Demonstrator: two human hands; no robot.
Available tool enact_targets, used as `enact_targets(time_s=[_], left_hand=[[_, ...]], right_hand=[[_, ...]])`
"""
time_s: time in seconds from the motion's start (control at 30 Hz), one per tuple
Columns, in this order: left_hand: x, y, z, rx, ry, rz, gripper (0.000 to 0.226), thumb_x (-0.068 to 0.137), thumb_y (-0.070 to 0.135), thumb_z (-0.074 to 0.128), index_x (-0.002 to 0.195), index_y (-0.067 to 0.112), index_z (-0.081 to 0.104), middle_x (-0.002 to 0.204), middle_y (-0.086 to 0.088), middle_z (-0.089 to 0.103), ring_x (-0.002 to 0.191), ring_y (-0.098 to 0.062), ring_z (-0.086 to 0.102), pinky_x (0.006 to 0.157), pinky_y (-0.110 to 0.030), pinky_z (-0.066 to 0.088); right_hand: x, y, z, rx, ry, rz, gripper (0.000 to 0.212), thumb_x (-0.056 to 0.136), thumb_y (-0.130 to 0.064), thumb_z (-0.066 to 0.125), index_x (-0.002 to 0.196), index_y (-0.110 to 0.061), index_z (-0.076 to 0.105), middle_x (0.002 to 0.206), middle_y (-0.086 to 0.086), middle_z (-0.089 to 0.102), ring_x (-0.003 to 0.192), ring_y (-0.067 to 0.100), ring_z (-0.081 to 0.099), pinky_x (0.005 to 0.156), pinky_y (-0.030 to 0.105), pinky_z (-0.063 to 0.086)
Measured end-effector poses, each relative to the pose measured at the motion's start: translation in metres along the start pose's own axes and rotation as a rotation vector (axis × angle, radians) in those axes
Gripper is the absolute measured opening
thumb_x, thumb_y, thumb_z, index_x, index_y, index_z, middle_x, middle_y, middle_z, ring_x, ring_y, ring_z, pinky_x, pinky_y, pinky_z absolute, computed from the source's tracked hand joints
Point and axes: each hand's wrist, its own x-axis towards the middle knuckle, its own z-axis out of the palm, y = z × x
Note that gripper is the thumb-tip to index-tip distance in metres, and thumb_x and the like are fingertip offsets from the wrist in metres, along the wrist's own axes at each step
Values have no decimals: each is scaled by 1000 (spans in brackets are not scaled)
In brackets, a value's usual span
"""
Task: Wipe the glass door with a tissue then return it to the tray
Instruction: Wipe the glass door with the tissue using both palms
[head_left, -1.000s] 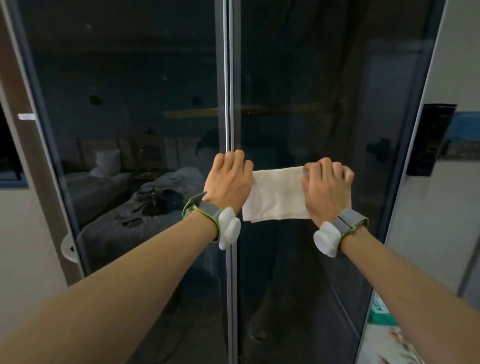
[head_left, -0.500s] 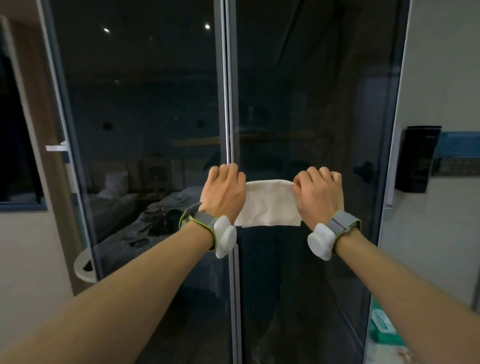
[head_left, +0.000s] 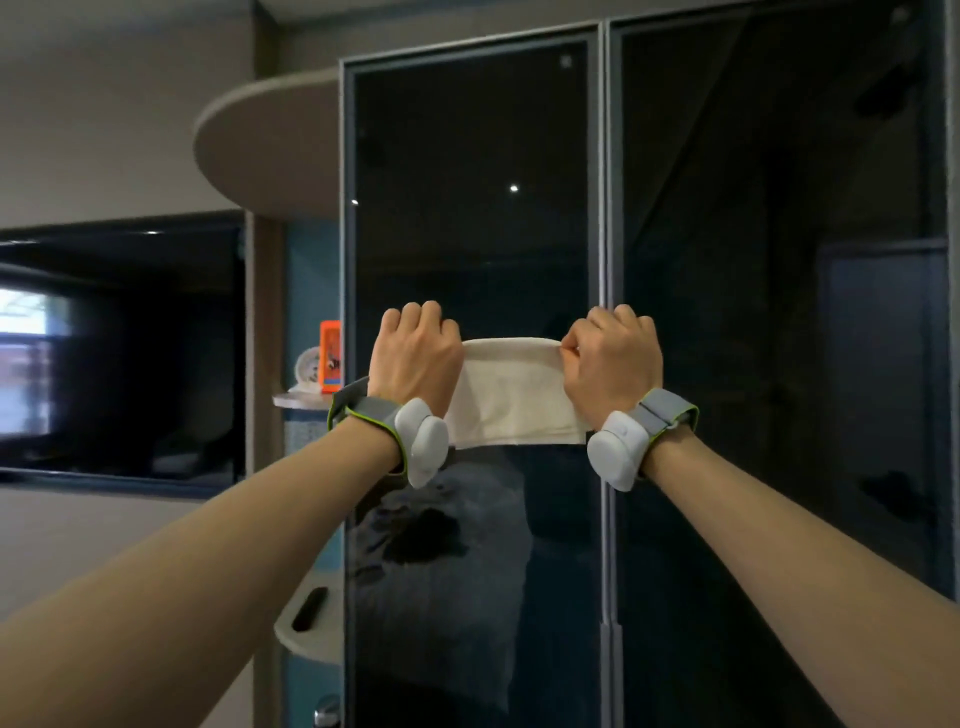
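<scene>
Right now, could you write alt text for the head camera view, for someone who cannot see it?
Two bare hands, the left hand and right hand, stretch a white tissue flat against a tall dark glass door. Both wrists wear grey bands; a television hangs on the wall to the left.

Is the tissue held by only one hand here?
No: the left hand and right hand each grip one end of the tissue, stretched between them.

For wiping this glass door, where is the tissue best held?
By its two short ends, one from each side, as now: left hand and right hand stretch the tissue flat across the glass door.
</scene>
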Motion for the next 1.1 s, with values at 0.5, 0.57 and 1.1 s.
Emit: enact_targets(time_s=[0.5,0.57,1.1], left_hand=[[123,-149,113,-274,238,-201,1,91,9,48,91,9,50,85,-11,60,71,-26,52,68,-34,35],[133,-151,122,-335,266,-202,4,90,6,48,93,9,50,87,-12,59,74,-29,54,67,-34,36],[137,-115,149,-316,328,-77,34,92,34,44,109,6,51,115,-16,50,97,-30,47,83,-38,36]], right_hand=[[169,-99,114,-100,104,131,8,86,-15,56,81,-12,61,80,6,61,78,24,52,71,36,39],[182,-98,123,-123,120,158,6,87,-14,55,84,-12,60,81,5,62,78,24,53,72,37,42],[169,-110,158,-266,105,5,24,87,-26,49,97,-4,51,101,15,49,84,29,46,68,39,37]])
